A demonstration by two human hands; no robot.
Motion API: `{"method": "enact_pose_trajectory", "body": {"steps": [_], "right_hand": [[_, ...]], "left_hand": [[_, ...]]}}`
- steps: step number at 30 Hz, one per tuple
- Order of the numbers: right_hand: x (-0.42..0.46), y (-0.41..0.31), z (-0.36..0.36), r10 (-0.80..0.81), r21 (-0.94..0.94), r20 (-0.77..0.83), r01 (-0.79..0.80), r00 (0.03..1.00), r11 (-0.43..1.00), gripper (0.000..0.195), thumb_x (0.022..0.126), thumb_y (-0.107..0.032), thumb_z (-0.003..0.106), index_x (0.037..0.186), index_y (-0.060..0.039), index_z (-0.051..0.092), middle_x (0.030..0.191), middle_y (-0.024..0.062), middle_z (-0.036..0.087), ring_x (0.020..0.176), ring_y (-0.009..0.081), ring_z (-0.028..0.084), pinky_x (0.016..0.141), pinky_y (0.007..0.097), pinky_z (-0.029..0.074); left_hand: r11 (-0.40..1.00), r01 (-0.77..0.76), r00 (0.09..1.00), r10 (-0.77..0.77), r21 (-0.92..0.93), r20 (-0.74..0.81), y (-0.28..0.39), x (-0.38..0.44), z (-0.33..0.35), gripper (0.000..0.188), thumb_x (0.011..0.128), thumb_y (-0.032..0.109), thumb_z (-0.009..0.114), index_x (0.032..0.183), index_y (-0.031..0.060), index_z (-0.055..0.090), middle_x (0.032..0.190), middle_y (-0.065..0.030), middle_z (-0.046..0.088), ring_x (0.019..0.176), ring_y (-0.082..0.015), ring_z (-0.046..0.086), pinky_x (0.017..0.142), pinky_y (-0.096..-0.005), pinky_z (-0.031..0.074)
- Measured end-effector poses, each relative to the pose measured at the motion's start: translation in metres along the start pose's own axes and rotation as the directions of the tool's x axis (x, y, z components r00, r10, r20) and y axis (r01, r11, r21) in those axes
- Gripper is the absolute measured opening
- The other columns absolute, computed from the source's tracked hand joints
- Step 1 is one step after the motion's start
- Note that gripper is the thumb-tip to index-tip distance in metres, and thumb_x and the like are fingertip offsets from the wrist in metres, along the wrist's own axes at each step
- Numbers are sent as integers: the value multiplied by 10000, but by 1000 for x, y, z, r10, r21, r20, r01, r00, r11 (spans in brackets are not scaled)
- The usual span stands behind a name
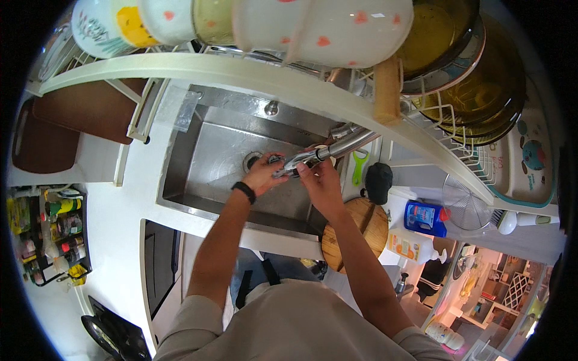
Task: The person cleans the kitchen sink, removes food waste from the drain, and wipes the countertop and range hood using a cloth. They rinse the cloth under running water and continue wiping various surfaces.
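Over the stainless steel sink (pixel 221 149), both of my hands are at the end of a chrome faucet (pixel 345 148). My left hand (pixel 262 176) is left of the faucet head (pixel 298 162), its fingers around a small shiny piece (pixel 275 159) that I cannot make out clearly. On the other side, my right hand (pixel 324 187) grips the faucet head, thumb against its lower side; the other fingers are partly hidden behind it. Below the left hand, the round drain (pixel 252 160) shows in the sink floor. A black band circles my left wrist.
A dish rack (pixel 216 67) with bowls and plates overhangs the sink. To the right are a green peeler (pixel 358 169), a dark cloth-like item (pixel 378 182), a round wooden board (pixel 334 243), a blue bottle (pixel 424 218) and a white pump bottle (pixel 411 246). Brown boards (pixel 86 108) stand left.
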State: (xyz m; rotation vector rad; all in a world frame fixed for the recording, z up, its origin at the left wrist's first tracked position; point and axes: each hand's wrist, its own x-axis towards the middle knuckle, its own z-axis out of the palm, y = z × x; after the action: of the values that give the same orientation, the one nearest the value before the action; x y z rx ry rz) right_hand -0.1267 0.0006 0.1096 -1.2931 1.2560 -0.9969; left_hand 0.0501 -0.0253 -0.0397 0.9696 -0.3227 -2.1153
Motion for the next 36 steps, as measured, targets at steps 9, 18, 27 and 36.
{"method": "enact_pose_trajectory", "body": {"steps": [9,18,27,36], "right_hand": [[-20,-2,-30,86,-95,116,-75,990,993,558,935,-126,760,1367,14,436,1213,103,593,962,140,624,733,283,578],[36,65,-93,-60,-485,-176,-33,983,874,246,1007,-170,625,1172,12,627,994,153,707,886,239,691,712,375,551],[105,127,-125,-130,-948,-44,0,991,319,273,932,-250,662,1112,-44,677,1077,210,702,1031,405,676,879,474,560],[7,77,-134,-176,-860,-147,-37,973,509,198,975,-210,649,1013,-20,689,975,210,710,853,414,688,725,496,561]], "left_hand": [[967,-129,988,107,219,112,-4,-19,-148,332,1029,157,539,1358,117,546,1193,-101,660,1083,-286,641,936,-481,531],[136,-31,945,326,990,-16,35,-20,-126,430,985,232,506,1404,142,540,1221,-190,667,1169,-448,600,1066,-496,448],[76,-162,932,340,984,127,112,-77,-59,506,940,177,716,1354,-49,532,1109,-225,682,920,-350,654,827,-408,527],[766,-620,784,596,168,176,162,-146,-26,346,956,74,678,1288,76,584,1189,-72,653,1063,-167,635,961,-337,490]]}}
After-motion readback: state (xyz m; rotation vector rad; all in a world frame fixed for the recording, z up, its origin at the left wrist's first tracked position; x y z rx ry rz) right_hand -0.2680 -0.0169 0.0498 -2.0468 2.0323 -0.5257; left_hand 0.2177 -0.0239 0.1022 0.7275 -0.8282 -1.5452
